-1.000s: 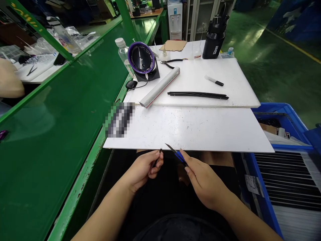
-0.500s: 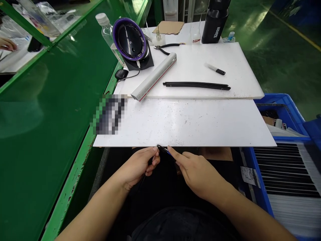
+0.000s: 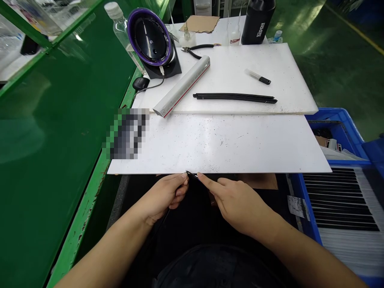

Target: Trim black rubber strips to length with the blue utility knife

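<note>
At the near edge of the white board (image 3: 255, 148), my left hand (image 3: 168, 192) is closed on a thin black strip (image 3: 164, 219) that trails down below the fist. My right hand (image 3: 240, 202) grips a slim dark hand tool (image 3: 192, 175), its index finger stretched along it. The tool's narrow tip reaches my left thumb, so both hands nearly meet. Most of the tool is hidden in my palm, and its exact kind cannot be made out. Farther back lies a bundle of black strips (image 3: 235, 97).
A long pale box (image 3: 183, 86), diagonal pliers (image 3: 198, 47) and a black-handled tool (image 3: 264, 80) lie on the foam slab. A purple-rimmed fan (image 3: 151, 38) and a black bottle (image 3: 258, 22) stand behind. Green panelling (image 3: 60, 120) borders the left, blue crates (image 3: 345, 114) the right.
The view has shifted slightly. My hands stay together at the board's edge; the blue part of the tool no longer shows, and the hand at the neighbouring bench is out of view.
</note>
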`<control>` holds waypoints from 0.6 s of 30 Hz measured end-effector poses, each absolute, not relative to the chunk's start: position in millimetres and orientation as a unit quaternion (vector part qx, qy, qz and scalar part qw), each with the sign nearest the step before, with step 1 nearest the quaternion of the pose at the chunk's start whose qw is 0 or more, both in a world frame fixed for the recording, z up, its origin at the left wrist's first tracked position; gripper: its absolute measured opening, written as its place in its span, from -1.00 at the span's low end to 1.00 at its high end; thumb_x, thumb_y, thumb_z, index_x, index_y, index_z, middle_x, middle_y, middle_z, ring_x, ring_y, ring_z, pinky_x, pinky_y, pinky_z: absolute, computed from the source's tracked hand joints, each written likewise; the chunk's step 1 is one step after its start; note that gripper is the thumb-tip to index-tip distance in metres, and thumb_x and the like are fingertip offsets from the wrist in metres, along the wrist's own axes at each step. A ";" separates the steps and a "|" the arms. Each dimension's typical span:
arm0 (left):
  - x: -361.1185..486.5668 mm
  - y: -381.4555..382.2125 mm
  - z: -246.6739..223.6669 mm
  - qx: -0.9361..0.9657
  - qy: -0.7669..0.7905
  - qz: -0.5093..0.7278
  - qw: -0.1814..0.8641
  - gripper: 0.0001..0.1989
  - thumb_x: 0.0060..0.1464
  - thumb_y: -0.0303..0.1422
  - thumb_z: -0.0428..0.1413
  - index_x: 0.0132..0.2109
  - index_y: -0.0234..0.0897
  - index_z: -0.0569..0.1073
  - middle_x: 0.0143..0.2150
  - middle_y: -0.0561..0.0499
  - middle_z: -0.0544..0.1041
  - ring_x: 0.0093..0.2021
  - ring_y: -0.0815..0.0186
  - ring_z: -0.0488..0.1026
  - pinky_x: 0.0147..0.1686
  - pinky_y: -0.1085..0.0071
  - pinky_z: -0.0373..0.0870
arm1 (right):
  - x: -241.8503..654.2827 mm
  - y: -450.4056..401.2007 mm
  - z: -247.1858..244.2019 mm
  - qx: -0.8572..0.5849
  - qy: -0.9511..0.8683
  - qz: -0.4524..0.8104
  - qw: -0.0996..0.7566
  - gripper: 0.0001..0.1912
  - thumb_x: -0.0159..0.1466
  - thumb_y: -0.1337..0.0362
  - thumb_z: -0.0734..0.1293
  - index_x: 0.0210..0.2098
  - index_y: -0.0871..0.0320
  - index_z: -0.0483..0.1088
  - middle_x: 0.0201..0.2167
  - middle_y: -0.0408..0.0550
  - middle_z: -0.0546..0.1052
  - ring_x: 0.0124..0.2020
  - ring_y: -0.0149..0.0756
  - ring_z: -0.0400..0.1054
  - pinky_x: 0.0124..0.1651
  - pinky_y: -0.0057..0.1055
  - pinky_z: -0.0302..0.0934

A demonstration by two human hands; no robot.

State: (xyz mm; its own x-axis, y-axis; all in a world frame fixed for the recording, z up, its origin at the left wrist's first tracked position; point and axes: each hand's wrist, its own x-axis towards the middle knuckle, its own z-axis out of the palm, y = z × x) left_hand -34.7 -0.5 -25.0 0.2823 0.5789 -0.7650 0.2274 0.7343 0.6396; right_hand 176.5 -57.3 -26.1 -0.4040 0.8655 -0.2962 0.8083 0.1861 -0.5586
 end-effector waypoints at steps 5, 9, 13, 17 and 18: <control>-34.3 -1.3 -24.2 0.345 0.591 0.120 0.719 -0.69 0.21 -0.13 0.01 -0.36 -0.26 0.25 -0.56 0.17 0.08 -0.63 0.53 -0.07 -0.68 0.63 -0.10 | 176.2 -58.0 -24.5 -0.542 -0.793 0.278 0.019 -0.35 0.43 0.35 0.11 0.45 -0.20 -0.04 -0.35 -0.10 0.45 -0.50 -0.34 0.31 -0.47 -0.42 -0.03; -33.4 -1.5 -24.8 0.356 0.595 0.117 0.711 -0.68 0.20 -0.12 0.02 -0.38 -0.26 0.24 -0.56 0.17 0.09 -0.63 0.53 -0.07 -0.68 0.62 -0.09 | 175.0 -59.8 -23.8 -0.541 -0.806 0.240 0.006 -0.34 0.43 0.33 0.12 0.46 -0.19 -0.05 -0.37 -0.10 0.44 -0.54 -0.35 0.27 -0.51 -0.40 -0.15; -32.7 -1.3 -24.7 0.358 0.600 0.116 0.705 -0.67 0.20 -0.10 0.02 -0.38 -0.25 0.24 -0.56 0.17 0.09 -0.63 0.53 -0.07 -0.68 0.62 -0.11 | 173.5 -60.7 -26.0 -0.541 -0.812 0.219 -0.007 -0.33 0.42 0.33 0.14 0.46 -0.18 -0.05 -0.38 -0.11 0.43 -0.56 -0.35 0.25 -0.53 -0.40 -0.18; -32.8 -1.2 -24.1 0.359 0.601 0.110 0.706 -0.67 0.20 -0.11 0.02 -0.38 -0.26 0.23 -0.56 0.17 0.09 -0.63 0.53 -0.07 -0.68 0.62 -0.10 | 176.5 -59.8 -30.0 -0.544 -0.801 0.249 0.009 -0.34 0.43 0.35 0.12 0.46 -0.18 -0.04 -0.33 -0.10 0.45 -0.51 -0.34 0.30 -0.48 -0.41 -0.08; -32.9 -1.1 -24.0 0.359 0.601 0.110 0.705 -0.67 0.21 -0.10 0.02 -0.38 -0.26 0.23 -0.55 0.17 0.09 -0.63 0.53 -0.07 -0.67 0.62 -0.10 | 177.8 -59.6 -30.4 -0.545 -0.797 0.262 0.019 -0.35 0.44 0.36 0.10 0.45 -0.18 -0.04 -0.32 -0.10 0.45 -0.49 -0.34 0.31 -0.46 -0.41 -0.04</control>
State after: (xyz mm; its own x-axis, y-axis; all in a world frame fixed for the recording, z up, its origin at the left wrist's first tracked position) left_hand -32.9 -1.1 -24.0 0.2524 0.5869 -0.7693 0.2764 0.7182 0.6386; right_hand 177.8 -59.6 -30.4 -0.4059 0.8774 -0.2557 0.8580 0.2695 -0.4372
